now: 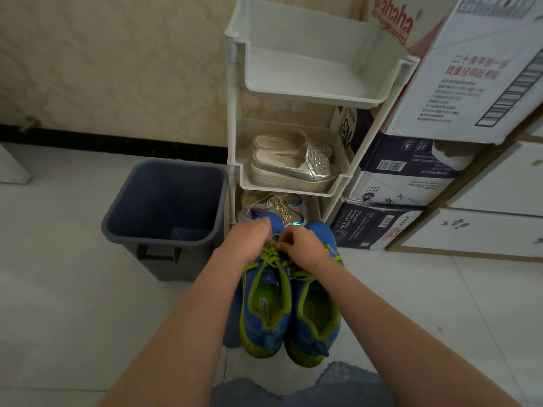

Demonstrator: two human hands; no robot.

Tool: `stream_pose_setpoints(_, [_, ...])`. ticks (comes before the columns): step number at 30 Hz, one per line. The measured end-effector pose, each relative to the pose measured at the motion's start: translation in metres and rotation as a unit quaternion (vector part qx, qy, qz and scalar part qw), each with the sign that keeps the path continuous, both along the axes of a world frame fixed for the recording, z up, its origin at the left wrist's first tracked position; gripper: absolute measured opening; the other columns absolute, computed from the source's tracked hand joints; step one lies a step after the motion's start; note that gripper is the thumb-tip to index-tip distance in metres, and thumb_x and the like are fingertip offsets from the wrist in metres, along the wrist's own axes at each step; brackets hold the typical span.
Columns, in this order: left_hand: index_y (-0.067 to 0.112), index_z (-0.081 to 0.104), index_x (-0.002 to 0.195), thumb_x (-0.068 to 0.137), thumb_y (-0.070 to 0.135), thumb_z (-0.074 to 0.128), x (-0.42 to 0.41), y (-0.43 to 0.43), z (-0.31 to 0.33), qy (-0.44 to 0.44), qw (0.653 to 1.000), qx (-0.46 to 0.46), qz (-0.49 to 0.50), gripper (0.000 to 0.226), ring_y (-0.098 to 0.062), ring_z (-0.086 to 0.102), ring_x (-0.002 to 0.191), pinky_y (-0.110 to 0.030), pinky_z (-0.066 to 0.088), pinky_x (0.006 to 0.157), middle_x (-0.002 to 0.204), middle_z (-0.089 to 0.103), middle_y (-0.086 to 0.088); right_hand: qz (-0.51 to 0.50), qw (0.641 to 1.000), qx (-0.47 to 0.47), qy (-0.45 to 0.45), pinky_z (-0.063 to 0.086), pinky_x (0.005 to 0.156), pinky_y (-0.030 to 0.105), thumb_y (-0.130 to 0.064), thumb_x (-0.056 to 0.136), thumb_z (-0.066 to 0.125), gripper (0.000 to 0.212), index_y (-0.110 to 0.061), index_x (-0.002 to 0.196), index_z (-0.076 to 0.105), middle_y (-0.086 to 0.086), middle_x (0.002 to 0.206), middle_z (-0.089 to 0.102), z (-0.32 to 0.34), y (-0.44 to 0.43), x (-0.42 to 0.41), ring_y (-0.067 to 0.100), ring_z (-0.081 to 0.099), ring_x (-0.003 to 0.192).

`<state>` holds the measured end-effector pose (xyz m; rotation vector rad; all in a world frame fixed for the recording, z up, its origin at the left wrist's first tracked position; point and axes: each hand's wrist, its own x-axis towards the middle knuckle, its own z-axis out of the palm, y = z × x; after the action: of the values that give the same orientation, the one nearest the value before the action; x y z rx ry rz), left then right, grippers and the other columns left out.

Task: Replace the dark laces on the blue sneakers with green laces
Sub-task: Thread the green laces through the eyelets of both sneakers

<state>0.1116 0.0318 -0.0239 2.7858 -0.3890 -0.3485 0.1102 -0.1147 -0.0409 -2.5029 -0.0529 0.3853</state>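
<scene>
Left hand [248, 240], right hand [302, 245], both pinching green lace [271, 255] (fingers curled)

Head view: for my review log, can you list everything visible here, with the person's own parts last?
blue sneakers: two, blue with green trim, side by side on the floor, toes toward the rack
green laces: green, threaded on both sneakers
bin: one, dark grey-blue, on the floor left of the rack
rack: one, white, tiered, against the wall
platform shoes: one pair, silver, middle tier
glittery sneakers: one pair, white and gold, bottom tier
boxes: at least four, white and navy, stacked right of the rack
cabinet: white, far right
denim knees: blue, bottom edge
left hand: pinches the lace on the left-side sneaker
right hand: pinches the same lace
</scene>
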Motion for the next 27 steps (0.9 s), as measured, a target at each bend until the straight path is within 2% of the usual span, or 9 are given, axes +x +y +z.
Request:
stream_pose_setpoints(2, [0.014, 0.05, 0.109, 0.096, 0.015, 0.047, -0.002, -0.001, 0.0, 0.0, 1.0, -0.021, 0.019, 0.014, -0.027, 0.058, 0.098, -0.037, 0.041, 0.081, 0.109, 0.06, -0.007, -0.005, 1.0, 0.011, 0.002, 0.051, 0.085, 0.038, -0.024, 0.088, 0.066, 0.015, -0.011, 0.097, 0.063, 0.008, 0.102, 0.067, 0.002, -0.004, 0.0, 0.022, 0.063, 0.096])
stream_pose_setpoints(6, [0.018, 0.059, 0.103, 0.097, 0.02, 0.05, -0.003, 0.014, -0.01, 0.049, 0.978, -0.166, 0.115, 0.012, -0.02, 0.058, 0.103, -0.037, 0.044, 0.089, 0.112, 0.063, -0.002, 0.001, 1.0, 0.006, -0.001, 0.05, 0.079, 0.033, -0.026, 0.089, 0.065, 0.014, -0.013, 0.096, 0.064, 0.003, 0.099, 0.067, 0.005, -0.008, -0.002, 0.018, 0.063, 0.092])
stream_pose_setpoints(9, [0.017, 0.067, 0.101, 0.094, 0.01, 0.053, -0.004, 0.03, -0.019, 0.057, 0.967, -0.209, 0.135, 0.017, -0.02, 0.057, 0.107, -0.035, 0.044, 0.093, 0.11, 0.06, -0.003, 0.005, 1.0, 0.025, 0.013, 0.049, 0.08, 0.032, -0.025, 0.089, 0.065, 0.013, -0.012, 0.092, 0.065, 0.004, 0.099, 0.068, 0.004, -0.011, -0.002, 0.016, 0.061, 0.09])
stream_pose_setpoints(12, [0.018, 0.066, 0.104, 0.086, 0.001, 0.062, -0.009, 0.03, -0.019, 0.076, 0.966, -0.224, 0.109, 0.025, -0.016, 0.058, 0.104, -0.03, 0.045, 0.089, 0.1, 0.058, 0.003, 0.002, 0.999, 0.041, 0.021, 0.049, 0.083, 0.032, -0.022, 0.088, 0.066, 0.006, -0.016, 0.088, 0.066, 0.004, 0.099, 0.068, 0.001, -0.012, -0.001, 0.016, 0.061, 0.093])
stream_pose_setpoints(17, [0.016, 0.068, 0.094, 0.084, 0.017, 0.069, -0.008, 0.019, -0.013, 0.029, 0.972, -0.202, 0.118, 0.01, -0.013, 0.059, 0.093, -0.03, 0.044, 0.082, 0.09, 0.06, 0.007, 0.026, 0.998, 0.056, 0.021, 0.049, 0.088, 0.034, -0.021, 0.09, 0.063, 0.002, -0.021, 0.091, 0.064, -0.001, 0.101, 0.067, 0.002, -0.014, -0.002, 0.016, 0.06, 0.098])
stream_pose_setpoints(19, [0.015, 0.067, 0.095, 0.088, 0.019, 0.064, -0.008, 0.017, -0.008, 0.016, 0.972, -0.189, 0.137, 0.009, -0.011, 0.056, 0.077, -0.032, 0.044, 0.079, 0.089, 0.062, 0.003, 0.038, 0.997, 0.069, 0.021, 0.05, 0.089, 0.038, -0.024, 0.089, 0.065, 0.004, -0.027, 0.088, 0.062, -0.006, 0.094, 0.065, 0.0, -0.014, -0.002, 0.014, 0.06, 0.095])
stream_pose_setpoints(21, [0.012, 0.065, 0.1, 0.093, 0.018, 0.058, -0.007, 0.015, -0.002, 0.032, 0.975, -0.173, 0.135, 0.012, -0.011, 0.049, 0.063, -0.032, 0.045, 0.076, 0.085, 0.061, -0.001, 0.048, 0.996, 0.075, 0.025, 0.05, 0.088, 0.041, -0.024, 0.087, 0.067, 0.01, -0.031, 0.084, 0.06, -0.008, 0.089, 0.062, -0.001, -0.015, -0.002, 0.014, 0.06, 0.091])
stream_pose_setpoints(24, [0.013, 0.06, 0.106, 0.094, 0.013, 0.055, -0.004, 0.015, 0.006, 0.066, 0.984, -0.133, 0.101, 0.013, -0.011, 0.05, 0.057, -0.027, 0.047, 0.066, 0.082, 0.06, 0.001, 0.054, 0.996, 0.071, 0.024, 0.052, 0.086, 0.043, -0.023, 0.086, 0.068, 0.02, -0.036, 0.077, 0.056, -0.003, 0.088, 0.063, -0.001, -0.014, -0.001, 0.018, 0.061, 0.088])
stream_pose_setpoints(27, [0.014, 0.058, 0.106, 0.095, 0.011, 0.053, -0.003, 0.013, 0.008, 0.075, 0.984, -0.126, 0.101, 0.012, -0.009, 0.051, 0.052, -0.023, 0.046, 0.056, 0.076, 0.054, 0.007, 0.051, 0.995, 0.086, 0.021, 0.053, 0.085, 0.041, -0.019, 0.085, 0.069, 0.023, -0.035, 0.076, 0.056, 0.002, 0.09, 0.064, -0.002, -0.014, -0.001, 0.02, 0.062, 0.089])
